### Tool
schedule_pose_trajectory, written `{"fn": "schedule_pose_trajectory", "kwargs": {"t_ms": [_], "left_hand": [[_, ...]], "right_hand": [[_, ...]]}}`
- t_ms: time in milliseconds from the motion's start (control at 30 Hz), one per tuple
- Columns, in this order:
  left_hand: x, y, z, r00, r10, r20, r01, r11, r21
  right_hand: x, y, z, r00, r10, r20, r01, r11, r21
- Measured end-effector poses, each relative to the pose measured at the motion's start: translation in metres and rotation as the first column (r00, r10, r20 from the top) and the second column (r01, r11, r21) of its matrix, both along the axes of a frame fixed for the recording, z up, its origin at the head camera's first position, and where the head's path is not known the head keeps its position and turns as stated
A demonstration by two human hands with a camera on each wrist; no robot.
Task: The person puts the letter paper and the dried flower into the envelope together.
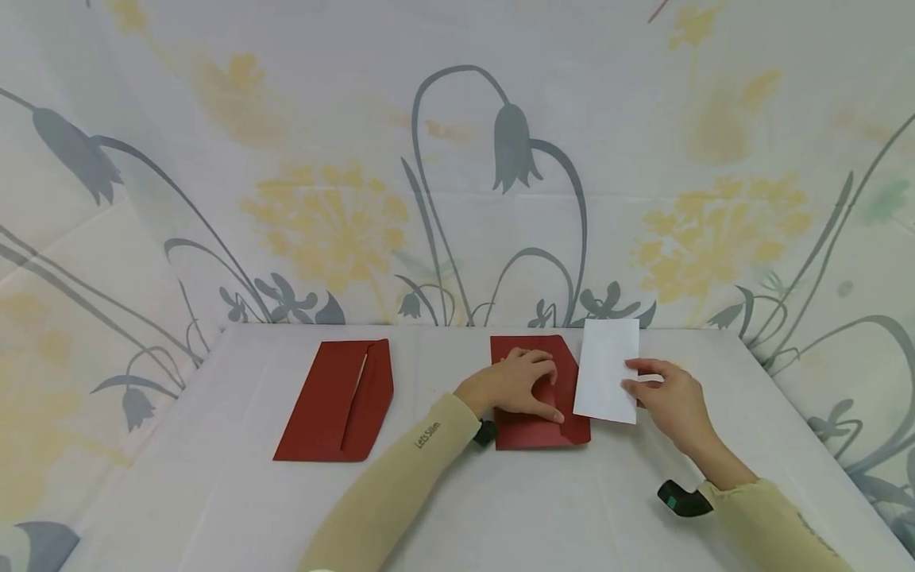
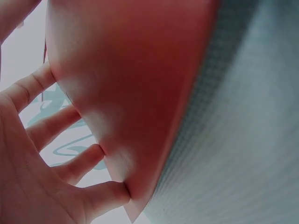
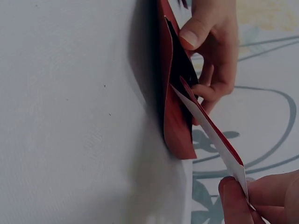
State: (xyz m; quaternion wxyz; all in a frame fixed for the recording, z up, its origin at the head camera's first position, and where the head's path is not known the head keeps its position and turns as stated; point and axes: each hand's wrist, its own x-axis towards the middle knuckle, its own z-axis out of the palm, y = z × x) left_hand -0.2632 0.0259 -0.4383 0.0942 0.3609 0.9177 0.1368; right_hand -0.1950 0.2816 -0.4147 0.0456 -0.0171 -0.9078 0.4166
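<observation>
A red envelope (image 1: 539, 441) lies in the middle of the table, its mouth gaping on the right side. My left hand (image 1: 513, 385) is on top of it, thumb and bent fingers gripping the upper panel, which bows up in the left wrist view. Just right of it, my right hand (image 1: 668, 401) pinches the right edge of a white card (image 1: 606, 369) between thumb and fingers. In the right wrist view, the card (image 3: 217, 140) looks folded, with red on its other face, and its far end reaches the envelope's mouth (image 3: 180, 70).
Another red envelope (image 1: 329, 405) lies at the left of the table, a thin pale edge showing at its flap. The white table (image 1: 543, 508) ends at the back against a flower-print cloth (image 1: 465, 199). A dark wrist device (image 1: 682, 499) sits below the right hand.
</observation>
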Motion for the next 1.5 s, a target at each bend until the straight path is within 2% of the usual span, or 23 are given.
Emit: {"fn": "schedule_pose_trajectory", "kwargs": {"t_ms": [367,533,800,1000,1500], "left_hand": [[-0.001,0.001,0.000,1.000,-0.004,-0.004,0.004,1.000,-0.002],[-0.001,0.001,-0.001,1.000,0.001,-0.003,-0.001,1.000,-0.013],[-0.001,0.002,-0.001,1.000,-0.001,0.012,0.001,1.000,-0.004],[-0.002,0.001,0.001,1.000,-0.011,-0.002,0.011,1.000,-0.003],[-0.002,0.002,0.000,1.000,-0.009,-0.018,0.009,1.000,-0.011]], "right_hand": [[0.003,-0.013,-0.009,0.996,0.062,-0.056,-0.057,0.994,0.090],[0.003,-0.017,-0.013,0.996,0.083,-0.046,-0.077,0.990,0.116],[0.001,-0.023,-0.018,0.995,0.100,-0.014,-0.098,0.989,0.108],[-0.001,-0.030,-0.016,0.992,0.123,0.005,-0.123,0.986,0.115],[-0.005,-0.041,-0.016,0.983,0.186,0.000,-0.185,0.974,0.129]]}}
